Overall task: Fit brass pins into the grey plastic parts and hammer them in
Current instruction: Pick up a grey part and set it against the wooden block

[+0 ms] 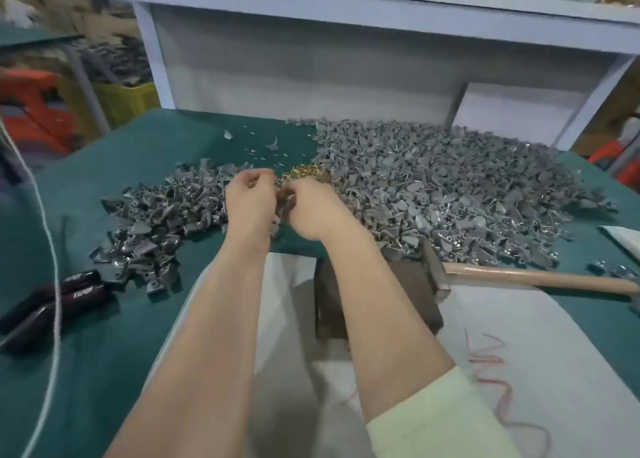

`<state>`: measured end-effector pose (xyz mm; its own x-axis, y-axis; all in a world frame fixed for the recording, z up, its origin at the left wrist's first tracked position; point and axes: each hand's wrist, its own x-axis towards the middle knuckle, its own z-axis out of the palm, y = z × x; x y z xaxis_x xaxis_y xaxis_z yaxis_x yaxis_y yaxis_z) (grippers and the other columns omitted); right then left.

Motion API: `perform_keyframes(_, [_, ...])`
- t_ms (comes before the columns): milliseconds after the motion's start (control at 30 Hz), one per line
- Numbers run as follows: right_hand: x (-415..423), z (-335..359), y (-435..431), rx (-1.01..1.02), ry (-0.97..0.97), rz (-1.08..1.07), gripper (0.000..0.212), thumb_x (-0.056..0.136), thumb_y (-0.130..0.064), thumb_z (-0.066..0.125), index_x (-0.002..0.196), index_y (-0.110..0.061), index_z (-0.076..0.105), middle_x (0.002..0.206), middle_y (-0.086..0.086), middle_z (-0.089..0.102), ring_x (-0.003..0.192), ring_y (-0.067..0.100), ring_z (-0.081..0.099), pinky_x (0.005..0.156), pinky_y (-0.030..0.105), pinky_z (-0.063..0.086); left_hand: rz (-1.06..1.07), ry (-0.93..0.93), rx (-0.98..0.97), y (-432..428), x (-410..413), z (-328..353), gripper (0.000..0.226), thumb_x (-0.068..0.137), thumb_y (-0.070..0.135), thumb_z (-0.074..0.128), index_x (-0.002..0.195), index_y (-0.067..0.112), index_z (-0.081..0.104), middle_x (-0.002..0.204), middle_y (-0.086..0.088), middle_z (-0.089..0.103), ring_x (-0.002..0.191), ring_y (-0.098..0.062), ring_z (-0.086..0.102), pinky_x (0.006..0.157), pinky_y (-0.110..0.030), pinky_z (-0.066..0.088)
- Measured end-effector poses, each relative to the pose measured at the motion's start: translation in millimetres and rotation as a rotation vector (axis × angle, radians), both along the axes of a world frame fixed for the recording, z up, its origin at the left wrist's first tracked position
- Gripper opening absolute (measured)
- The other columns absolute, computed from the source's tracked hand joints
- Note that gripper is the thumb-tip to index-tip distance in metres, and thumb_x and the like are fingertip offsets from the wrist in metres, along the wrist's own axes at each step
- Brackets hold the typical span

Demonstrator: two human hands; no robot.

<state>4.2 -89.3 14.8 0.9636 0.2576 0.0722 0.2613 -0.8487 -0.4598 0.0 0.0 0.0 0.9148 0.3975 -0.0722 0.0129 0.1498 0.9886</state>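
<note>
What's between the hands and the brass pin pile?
Nothing visible. Both the left hand and right hand sit at the near edge of the brass pins, fingers curled, with a grey part between them; the hammer lies off to the right.

Bare left hand [249, 204]; left forearm [194, 336] uncovered to the frame's lower edge. Bare right hand [311, 211]; right forearm [388, 319] uncovered up to a pale cream sleeve [440, 419], plain fabric, cuff edge near the elbow.
</note>
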Motion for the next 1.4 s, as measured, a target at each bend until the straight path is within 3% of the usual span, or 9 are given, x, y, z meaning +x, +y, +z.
perform_keyframes(133, [1.7, -14.7, 35.4, -0.086, 0.083, 0.021, 0.037, 0.09, -0.005, 0.048, 0.126, -0.01, 0.054, 0.122, 0.014, 0.058, 0.106, 0.032, 0.057, 0.088, 0.036, 0.049, 0.117, -0.006, -0.011, 38.9, -10.9, 1.5, 0.011, 0.089, 0.01, 0.051, 0.097, 0.01, 0.059, 0.07, -0.001, 0.051, 0.059, -0.014, 0.043, 0.056, -0.025, 0.036])
perform_keyframes(333, [2.7, -29.1, 50.5, -0.085, 0.017, -0.155, 0.03, 0.09, -0.007, 0.049, 0.118, -0.006, 0.056, 0.134, 0.017, 0.041, 0.106, 0.035, 0.056, 0.076, 0.033, 0.041, 0.114, 0.042, -0.087, 59.7, -21.2, -5.0, 0.009, 0.092, 0.01, 0.05, 0.09, 0.014, 0.057, 0.073, 0.001, 0.054, 0.062, -0.012, 0.046, 0.068, -0.028, 0.042])
perform_keyframes(467, [4.5, -32.5, 47.8, -0.048, 0.053, -0.254, 0.032, 0.091, -0.018, 0.052, 0.119, -0.002, 0.056, 0.128, 0.019, 0.049, 0.112, 0.036, 0.052, 0.087, 0.037, 0.045, 0.074, 0.037, -0.099, 51.1, -21.1, -8.4, 0.012, 0.09, 0.007, 0.047, 0.082, 0.015, 0.052, 0.064, 0.001, 0.045, 0.056, -0.01, 0.039, 0.058, -0.023, 0.037])
perform_keyframes(600, [4.8, -30.9, 48.2, 0.005, -0.044, -0.301, 0.029, 0.093, -0.022, 0.048, 0.112, -0.004, 0.06, 0.119, 0.017, 0.058, 0.109, 0.035, 0.055, 0.086, 0.039, 0.048, 0.073, 0.05, -0.107, 40.1, -18.8, -11.4, 0.009, 0.093, 0.011, 0.048, 0.099, 0.009, 0.056, 0.066, 0.002, 0.049, 0.059, -0.01, 0.044, 0.061, -0.023, 0.04])
perform_keyframes(733, [10.1, -29.3, 45.6, -0.095, -0.009, -0.294, 0.034, 0.092, -0.015, 0.049, 0.124, -0.008, 0.054, 0.135, 0.014, 0.045, 0.123, 0.036, 0.041, 0.094, 0.043, 0.042, 0.075, 0.057, -0.143, 38.3, -17.1, -11.9, 0.01, 0.094, 0.011, 0.05, 0.099, 0.01, 0.058, 0.069, 0.002, 0.052, 0.062, -0.009, 0.048, 0.063, -0.022, 0.044])
perform_keyframes(800, [11.1, -32.9, 46.4, -0.137, 0.03, -0.267, 0.03, 0.091, -0.01, 0.047, 0.118, -0.004, 0.056, 0.126, 0.016, 0.053, 0.118, 0.036, 0.046, 0.089, 0.041, 0.043, 0.075, 0.056, -0.161, 39.5, -16.9, -11.5, 0.007, 0.093, 0.01, 0.05, 0.093, 0.012, 0.057, 0.071, 0.002, 0.054, 0.063, -0.008, 0.05, 0.066, -0.022, 0.047])
perform_keyframes(1100, [12.1, -31.7, 43.5, 0.072, -0.075, -0.319, 0.023, 0.085, -0.004, 0.056, 0.106, -0.011, 0.064, 0.11, 0.012, 0.064, 0.101, 0.031, 0.059, 0.083, 0.037, 0.051, 0.063, 0.035, -0.098, 35.7, -16.1, -15.8, 0.012, 0.092, 0.008, 0.05, 0.099, 0.01, 0.059, 0.071, 0.0, 0.056, 0.067, -0.011, 0.051, 0.08, -0.03, 0.05])
perform_keyframes(1267, [8.2, -3.9, 27.7, 0.46, -0.094, -0.22, 0.022, 0.089, -0.009, 0.059, 0.109, -0.016, 0.056, 0.094, 0.0, 0.061, 0.081, 0.013, 0.056, 0.062, 0.021, 0.04, -0.05, -0.05, 0.045, 25.3, -22.4, -6.6, 0.012, 0.094, 0.012, 0.051, 0.094, 0.02, 0.06, 0.087, -0.004, 0.063, 0.075, -0.014, 0.058, 0.08, -0.032, 0.05])
perform_keyframes(1400, [-21.2, 17.3, -6.3, 0.569, -0.046, -0.068, 0.028, 0.084, 0.003, 0.051, 0.1, -0.019, 0.055, 0.086, -0.001, 0.064, 0.084, 0.022, 0.066, 0.077, 0.036, 0.054, -0.285, -0.112, -0.021, 4.3, -30.5, 6.8, 0.012, 0.097, 0.015, 0.053, 0.103, 0.008, 0.061, 0.083, -0.01, 0.062, 0.068, -0.015, 0.059, 0.075, -0.03, 0.057])
